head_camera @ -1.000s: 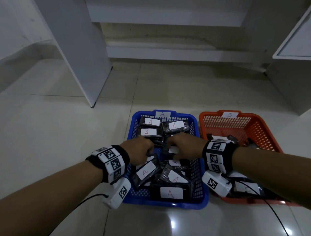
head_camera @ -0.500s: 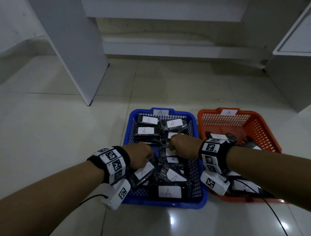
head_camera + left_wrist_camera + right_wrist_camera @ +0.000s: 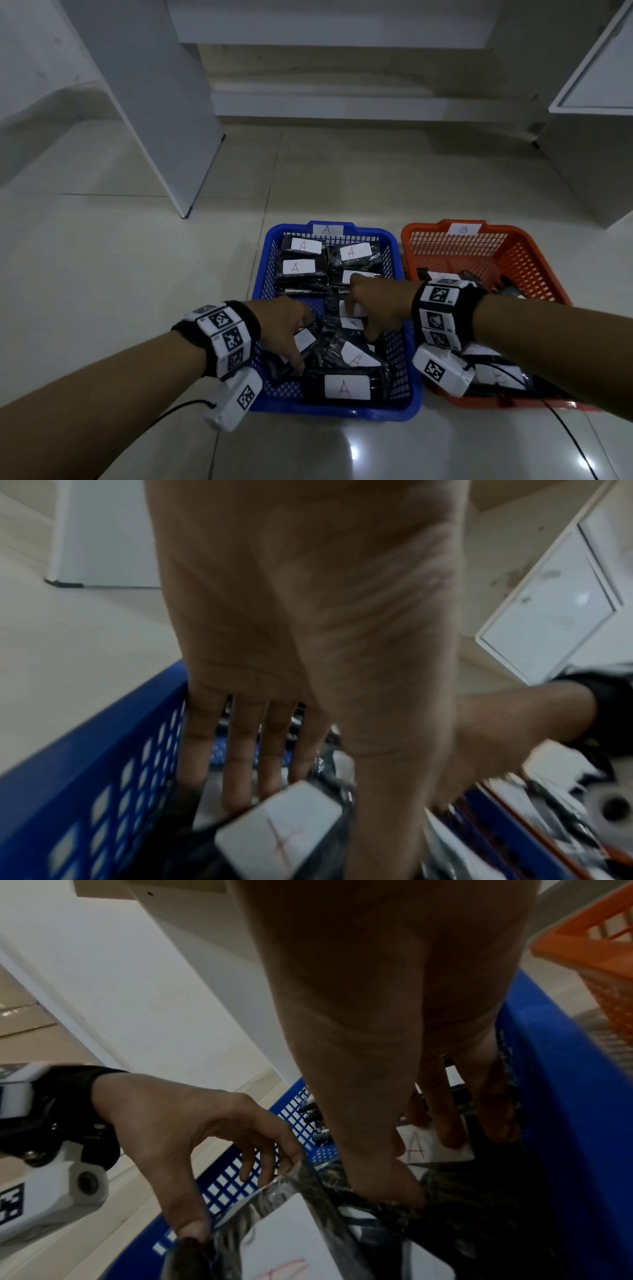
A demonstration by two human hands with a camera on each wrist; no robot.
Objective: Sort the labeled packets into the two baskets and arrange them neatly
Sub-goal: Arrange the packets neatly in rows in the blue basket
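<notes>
Blue basket (image 3: 406, 404) sits on the tiled floor (image 3: 137, 274), tag "A" on its far rim; orange basket (image 3: 534, 270) just beside it to the right, tag on far rim too faint to read with confidence.

Blue basket holds black packets with white "A" labels; three lie flat at the far end in rough rows, e.g. far-left packet (image 3: 301, 247); near end is untidy, packets tilted and overlapping; nearest packet (image 3: 346, 387) lies flat against the near wall, label up.

Both hands are inside the blue basket.

Left hand (image 3: 281, 325): grip partly closed; thumb at one edge and fingertips at the other edge of a tilted packet (image 3: 274, 1240) at the near-left of the basket; fingers (image 3: 240, 764) reach down alongside the left basket wall; packet label faces up, red mark on it blurred in the left wrist view.

Right hand (image 3: 373, 301): grip over the middle of the basket; fingers (image 3: 441, 1110) extended downward, tips pressing on a white "A" label of a middle packet (image 3: 431, 1148); thumb lower, touching the dark wrap of a neighbouring packet; I cannot tell whether anything is pinched.

Orange basket: a few packets at its near end, mostly hidden behind the right wrist band (image 3: 442, 308); far half shows bare mesh.

White furniture panels (image 3: 154, 102) stand on the floor beyond the baskets.
</notes>
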